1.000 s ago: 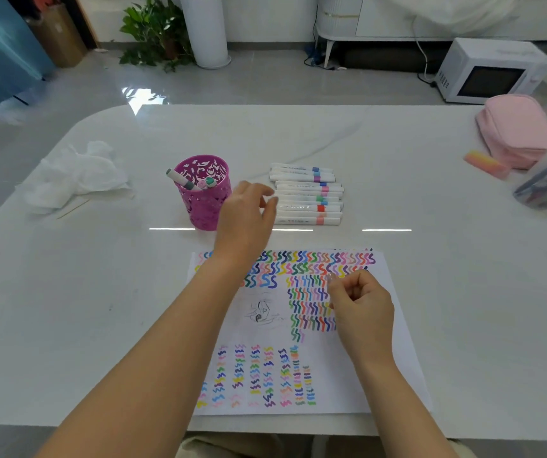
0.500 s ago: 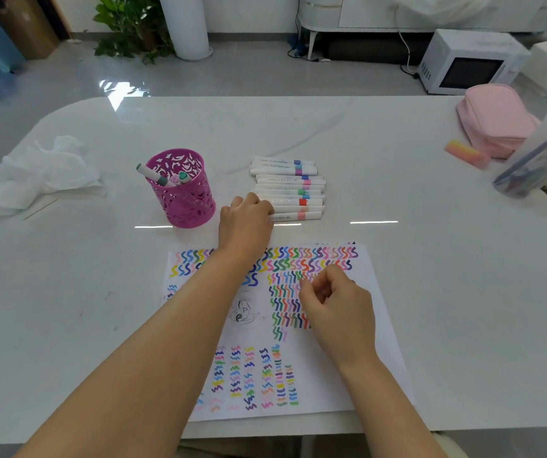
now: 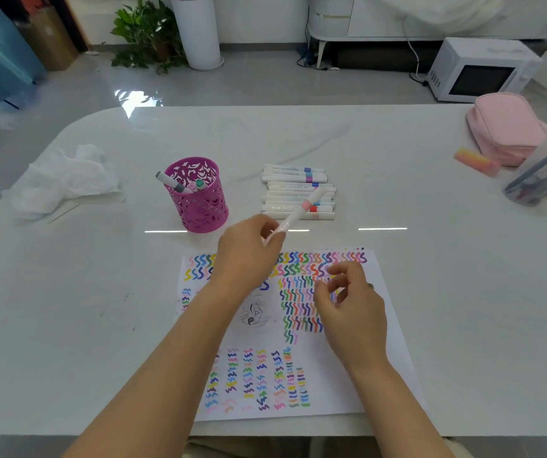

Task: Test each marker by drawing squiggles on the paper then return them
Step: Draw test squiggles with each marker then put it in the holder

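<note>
A white sheet of paper [image 3: 331, 375] covered in coloured squiggles lies at the near edge of the table. My left hand [image 3: 249, 252] hovers over its top edge and pinches a white marker with a pink band [image 3: 298, 211], which points up and right above the row of markers. That row of several white markers [image 3: 295, 193] lies just beyond the paper. My right hand [image 3: 351, 309] floats above the paper's right half with loosely curled fingers, holding nothing. A magenta pen cup [image 3: 199, 200] with three markers stands left of the row.
Crumpled white tissue [image 3: 63, 180] lies at the left. A pink pouch [image 3: 503, 127], a pink-orange eraser [image 3: 475, 161] and a clear container of pens [image 3: 543, 170] sit at the right edge. A microwave [image 3: 477, 71] stands on the floor beyond.
My left hand reached the marker row, took a pink-banded marker and lifted it off the row. My right hand's fingers loosened above the paper.
</note>
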